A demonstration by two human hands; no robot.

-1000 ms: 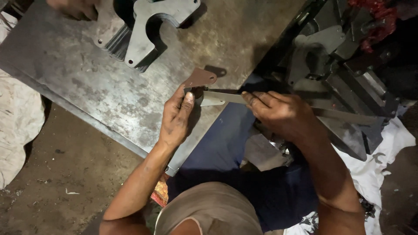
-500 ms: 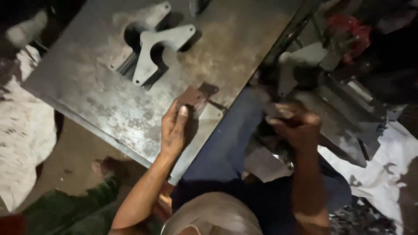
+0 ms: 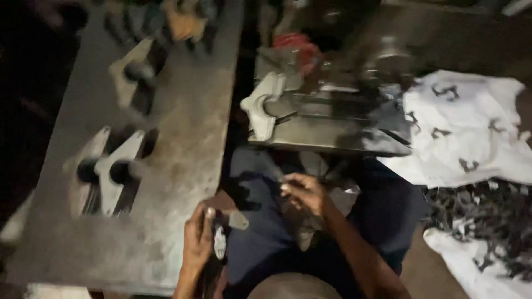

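Observation:
The view is blurred by motion. My left hand (image 3: 198, 239) rests at the near edge of the grey steel table (image 3: 183, 138), fingers closed on a small flat metal piece (image 3: 237, 220) that sticks out to the right over my lap. My right hand (image 3: 303, 194) hovers above my blue-trousered lap, fingers curled. What it holds, if anything, is too blurred to tell. The two hands are a short way apart.
Pale cut metal brackets (image 3: 113, 169) lie on the table, with another (image 3: 133, 72) farther back. A dark machine (image 3: 332, 111) stands ahead of my knees. To the right, a white cloth (image 3: 471, 133) carries small dark parts, with a heap of dark parts (image 3: 482, 227) below it.
The camera has swung, so the table now runs along the left. My right hand has pulled back from the long flat bar toward my lap. My left hand stays at the table edge.

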